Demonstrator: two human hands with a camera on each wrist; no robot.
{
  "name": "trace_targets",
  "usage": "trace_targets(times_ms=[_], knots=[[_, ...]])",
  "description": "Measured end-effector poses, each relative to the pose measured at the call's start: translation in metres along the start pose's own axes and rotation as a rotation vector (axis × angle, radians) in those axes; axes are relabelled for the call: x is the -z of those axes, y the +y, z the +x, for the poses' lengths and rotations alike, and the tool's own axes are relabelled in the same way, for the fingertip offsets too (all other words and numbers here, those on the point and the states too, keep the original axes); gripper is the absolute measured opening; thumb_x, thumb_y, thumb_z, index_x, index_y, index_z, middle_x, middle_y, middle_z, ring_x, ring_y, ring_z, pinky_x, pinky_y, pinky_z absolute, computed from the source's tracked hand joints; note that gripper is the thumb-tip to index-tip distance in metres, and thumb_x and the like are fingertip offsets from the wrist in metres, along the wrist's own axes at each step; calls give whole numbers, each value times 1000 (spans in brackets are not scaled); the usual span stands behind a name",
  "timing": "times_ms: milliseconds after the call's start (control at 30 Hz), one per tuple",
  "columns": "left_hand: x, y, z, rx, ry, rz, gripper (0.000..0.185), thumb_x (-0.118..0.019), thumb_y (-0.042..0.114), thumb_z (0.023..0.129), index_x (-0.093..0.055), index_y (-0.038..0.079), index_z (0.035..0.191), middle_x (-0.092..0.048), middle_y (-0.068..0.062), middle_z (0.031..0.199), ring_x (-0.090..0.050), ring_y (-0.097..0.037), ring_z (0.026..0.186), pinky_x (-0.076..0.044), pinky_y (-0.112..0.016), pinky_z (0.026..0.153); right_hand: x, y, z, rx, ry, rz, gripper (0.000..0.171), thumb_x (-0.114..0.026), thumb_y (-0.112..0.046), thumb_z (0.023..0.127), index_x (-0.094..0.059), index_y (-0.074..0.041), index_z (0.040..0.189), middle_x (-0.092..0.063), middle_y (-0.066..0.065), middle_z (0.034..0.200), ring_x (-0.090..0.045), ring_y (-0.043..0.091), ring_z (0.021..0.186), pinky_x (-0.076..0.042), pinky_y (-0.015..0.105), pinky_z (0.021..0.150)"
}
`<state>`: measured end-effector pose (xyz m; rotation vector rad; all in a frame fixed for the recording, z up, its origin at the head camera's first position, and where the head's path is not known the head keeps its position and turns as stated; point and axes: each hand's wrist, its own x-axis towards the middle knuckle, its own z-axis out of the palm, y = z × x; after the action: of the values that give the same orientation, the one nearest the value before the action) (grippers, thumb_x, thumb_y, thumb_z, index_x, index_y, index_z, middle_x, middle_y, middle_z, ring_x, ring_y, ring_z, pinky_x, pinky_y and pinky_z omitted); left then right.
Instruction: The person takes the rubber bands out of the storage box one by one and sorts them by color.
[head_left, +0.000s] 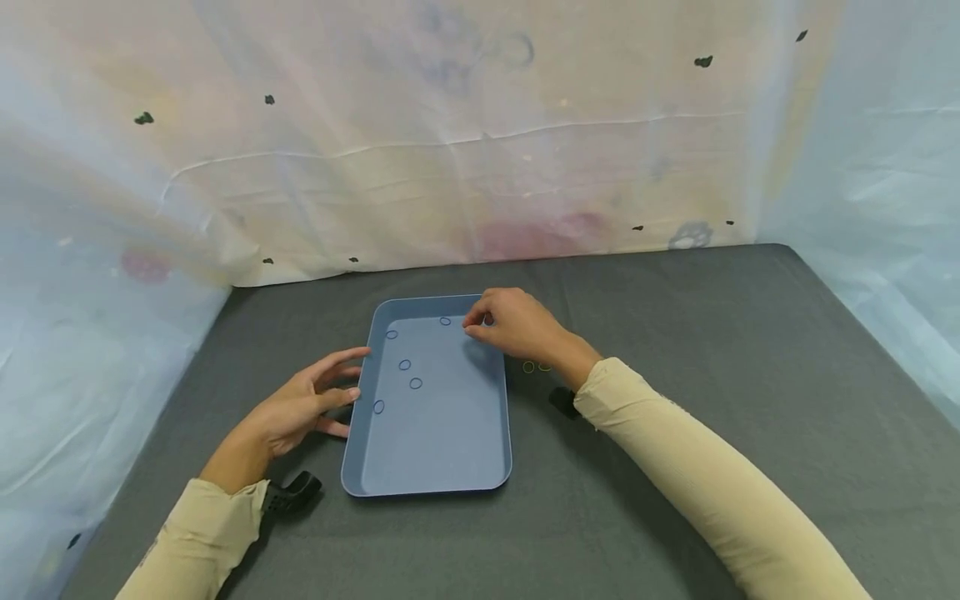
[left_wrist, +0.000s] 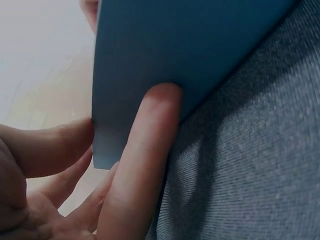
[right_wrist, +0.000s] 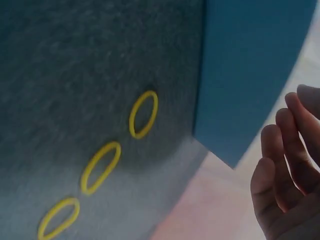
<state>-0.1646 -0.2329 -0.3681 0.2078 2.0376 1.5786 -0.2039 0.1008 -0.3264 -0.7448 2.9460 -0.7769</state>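
Blue tray (head_left: 431,450): 1 | blue bands inside (head_left: 405,365): 5 | yellow bands (right_wrist: 144,114): 3

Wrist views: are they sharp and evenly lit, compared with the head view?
Head view: even light, sharp, edges bowed by a wide lens. Left wrist view: dim, the tray and a finger fill the frame, soft. Right wrist view: dark, yellow bands slightly blurred, fingers in shade.

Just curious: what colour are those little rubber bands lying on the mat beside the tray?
Yellow. The rubber bands show best in the right wrist view, beside the blue tray.
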Motion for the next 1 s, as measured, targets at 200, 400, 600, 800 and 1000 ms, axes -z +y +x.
trace_targets(times_ms=[200, 400, 600, 800, 1000], knots=[[-3, 2, 0, 0, 8, 0, 69, -62, 16, 100, -25, 21, 158, -18, -23, 162, -54, -32, 123, -61, -51, 79, -12, -2, 18, -46, -28, -24, 18, -68, -27, 95, -78, -18, 107, -67, -2, 98, -59, 13, 81, -50, 28, 70], [-2, 2, -1, -5, 7, -5, 70, -62, 17, 100, -25, 21, 158, -18, -23, 162, -58, -28, 118, -61, -51, 79, -15, -4, 33, -90, -53, -34, 17, -68, -26, 95, -79, -18, 106, -75, -3, 101, -64, 11, 86, -54, 31, 79], [0, 2, -1, 1, -7, -27, 70, -62, 17, 100, -24, 22, 159, -16, -22, 162, -58, -25, 117, -60, -51, 80, -21, -2, 42, -127, -52, -44, 16, -68, -26, 95, -79, -20, 104, -76, -6, 99, -63, 12, 85, -54, 32, 80], [0, 4, 0, 24, -10, -57, 68, -58, 12, 101, -24, 24, 159, -15, -21, 162, -55, -28, 122, -60, -53, 82, -29, -2, 44, -142, -57, -62, 15, -68, -25, 95, -78, -19, 104, -75, -4, 101, -64, 13, 89, -55, 33, 85], [-3, 8, -1, 49, 3, -62, 67, -56, 10, 101, -24, 25, 159, -16, -20, 163, -49, -35, 129, -59, -53, 83, -33, -5, 46, -151, -39, -98, 17, -68, -26, 96, -78, -19, 107, -76, -4, 105, -66, 13, 93, -56, 34, 87]])
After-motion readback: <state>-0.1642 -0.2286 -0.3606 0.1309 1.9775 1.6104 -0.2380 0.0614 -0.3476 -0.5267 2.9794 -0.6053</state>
